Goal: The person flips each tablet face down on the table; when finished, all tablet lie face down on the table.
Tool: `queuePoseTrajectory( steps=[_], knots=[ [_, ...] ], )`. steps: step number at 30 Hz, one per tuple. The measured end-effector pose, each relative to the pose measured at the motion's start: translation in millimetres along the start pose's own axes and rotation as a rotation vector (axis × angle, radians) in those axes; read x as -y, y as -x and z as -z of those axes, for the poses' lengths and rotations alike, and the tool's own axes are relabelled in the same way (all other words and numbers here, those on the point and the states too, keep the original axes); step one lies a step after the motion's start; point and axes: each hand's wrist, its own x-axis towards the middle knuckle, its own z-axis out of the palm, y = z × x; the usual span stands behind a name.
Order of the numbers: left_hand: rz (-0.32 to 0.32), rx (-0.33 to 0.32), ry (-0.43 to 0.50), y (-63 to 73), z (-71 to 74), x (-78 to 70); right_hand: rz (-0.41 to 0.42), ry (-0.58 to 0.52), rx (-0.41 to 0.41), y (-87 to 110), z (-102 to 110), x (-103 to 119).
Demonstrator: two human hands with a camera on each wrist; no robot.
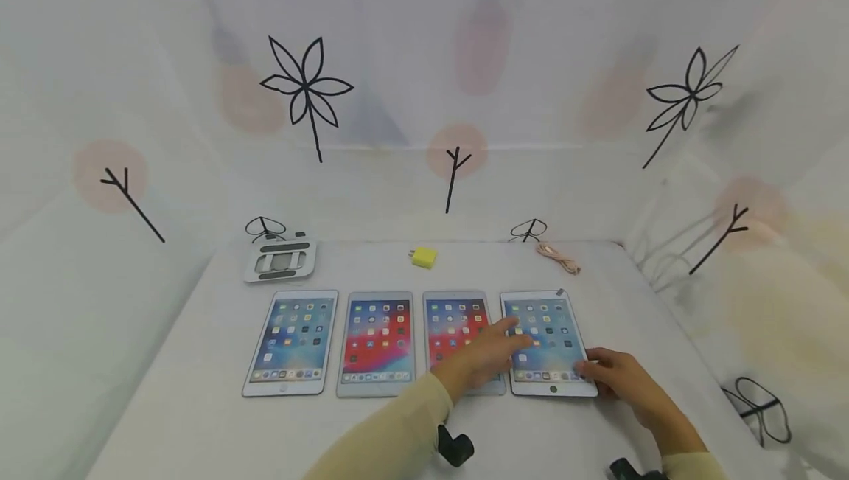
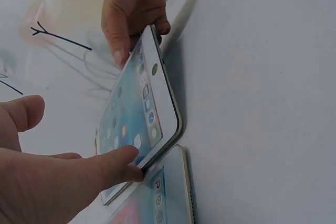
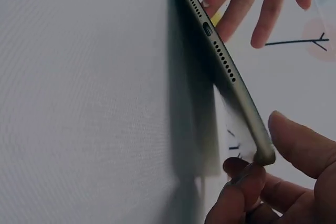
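Note:
A white-framed tablet (image 1: 545, 340) with a blue home screen is the rightmost of a row. Its right side is raised off the white table. My right hand (image 1: 620, 380) grips the lower right corner, thumb on top and fingers beneath, as the right wrist view shows. My left hand (image 1: 486, 356) reaches across the neighbouring red-screened tablet (image 1: 454, 318) and partly covers it. In the left wrist view the left hand's fingers (image 2: 113, 167) lie extended at the raised tablet's left edge, with the thumb apart.
Further left lie another red-screened tablet (image 1: 378, 343) and a blue-screened tablet (image 1: 292, 343). Behind them are a grey-white folding stand (image 1: 280, 260), a yellow charger plug (image 1: 423, 257) and a coiled pink cable (image 1: 558, 258). Patterned white cloth (image 1: 385, 192) encloses the table.

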Motion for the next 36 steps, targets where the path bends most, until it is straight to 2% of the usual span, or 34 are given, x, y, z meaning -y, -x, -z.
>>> queuePoseTrajectory(
  steps=[3,6,11,16,19,24,27,31,36],
  knots=[
    [-0.011,0.002,-0.023,3.4,-5.4,1.5,0.003,-0.084,0.005,2.3,-0.3,0.7],
    [-0.031,0.005,-0.066,4.6,-11.0,2.5,0.045,-0.176,0.0,5.4,0.0,1.9],
    [-0.057,-0.005,-0.058,4.8,-13.0,3.4,0.19,-0.411,0.04,10.5,-5.5,7.5],
    [-0.061,0.006,0.024,4.9,-10.9,1.7,0.347,-0.692,0.155,13.6,-17.3,8.1],
    [-0.069,0.01,0.028,6.7,-10.4,-0.5,0.425,-0.774,0.205,13.6,-28.3,9.7],
    [-0.088,-0.022,0.02,12.9,-14.0,-3.8,0.494,-0.77,0.243,16.9,-44.8,20.1],
    [-0.102,-0.026,0.036,16.4,-16.3,-4.6,0.524,-0.749,0.238,19.0,-52.1,27.7],
    [-0.142,-0.032,0.086,17.6,-17.5,-4.2,0.571,-0.689,0.186,19.7,-59.0,33.9],
    [-0.184,-0.023,0.194,15.8,-16.1,-1.2,0.593,-0.544,0.12,19.0,-62.8,32.7]
  ],
)
